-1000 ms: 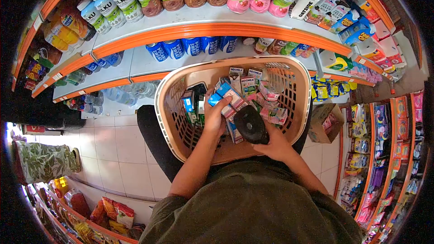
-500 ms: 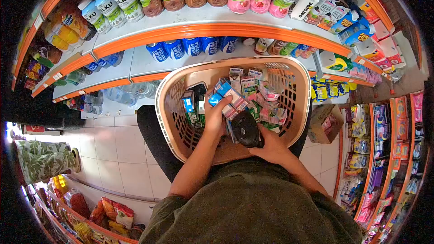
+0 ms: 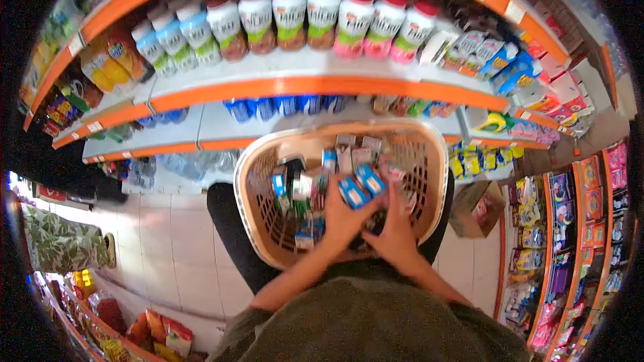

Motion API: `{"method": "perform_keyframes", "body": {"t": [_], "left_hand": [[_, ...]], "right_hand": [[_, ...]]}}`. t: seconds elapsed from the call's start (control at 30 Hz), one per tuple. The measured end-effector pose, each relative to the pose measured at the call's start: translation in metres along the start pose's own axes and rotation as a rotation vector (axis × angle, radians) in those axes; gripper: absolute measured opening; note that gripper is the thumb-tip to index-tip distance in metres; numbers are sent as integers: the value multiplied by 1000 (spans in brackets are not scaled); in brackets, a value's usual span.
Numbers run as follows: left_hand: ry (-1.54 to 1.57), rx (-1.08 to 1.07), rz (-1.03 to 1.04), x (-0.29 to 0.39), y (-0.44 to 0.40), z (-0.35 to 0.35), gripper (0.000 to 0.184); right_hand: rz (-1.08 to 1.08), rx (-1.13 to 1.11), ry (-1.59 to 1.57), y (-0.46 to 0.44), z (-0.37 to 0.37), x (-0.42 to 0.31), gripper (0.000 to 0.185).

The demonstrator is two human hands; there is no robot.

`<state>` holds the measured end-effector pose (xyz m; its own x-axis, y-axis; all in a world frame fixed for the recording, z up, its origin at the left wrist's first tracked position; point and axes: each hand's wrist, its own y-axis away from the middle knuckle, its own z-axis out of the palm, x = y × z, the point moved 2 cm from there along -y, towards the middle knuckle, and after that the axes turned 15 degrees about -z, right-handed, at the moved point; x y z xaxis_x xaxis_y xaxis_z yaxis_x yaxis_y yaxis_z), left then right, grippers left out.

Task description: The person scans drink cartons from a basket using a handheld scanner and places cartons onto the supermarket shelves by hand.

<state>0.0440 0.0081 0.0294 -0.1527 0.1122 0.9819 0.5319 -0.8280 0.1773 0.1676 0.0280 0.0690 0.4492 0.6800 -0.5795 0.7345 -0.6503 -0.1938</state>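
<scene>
My left hand is closed around two small blue drink cartons, held above a beige plastic basket. Close against their right side is my right hand, its fingers pointing up along the nearer carton's edge. Motion blur hides whether it grips them. Between the two hands lies a dark patch that I cannot make out. The basket rests between my legs and holds many small cartons, among them a white one left of the hands and a blue one below it.
Ahead, a shelf with an orange edge carries a row of milk bottles. Blue cans stand on the shelf below. A cardboard box sits right of the basket, by racks of hanging packets. Snack bags lie lower left.
The black handheld device that my right hand held is no longer plainly visible. The blue cartons have moved right and down, closer to my right hand. The view has tilted upward.
</scene>
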Motion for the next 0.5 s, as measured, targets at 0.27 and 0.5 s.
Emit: {"method": "perform_keyframes", "body": {"t": [0.27,0.5], "left_hand": [[309,-308,-212,21,6,11,59],[-273,-921,257,85,17,-4,63]], "right_hand": [[-133,127,-462,4,-19,28,100],[-66,-392,-1180,13,-46,49,86]]}}
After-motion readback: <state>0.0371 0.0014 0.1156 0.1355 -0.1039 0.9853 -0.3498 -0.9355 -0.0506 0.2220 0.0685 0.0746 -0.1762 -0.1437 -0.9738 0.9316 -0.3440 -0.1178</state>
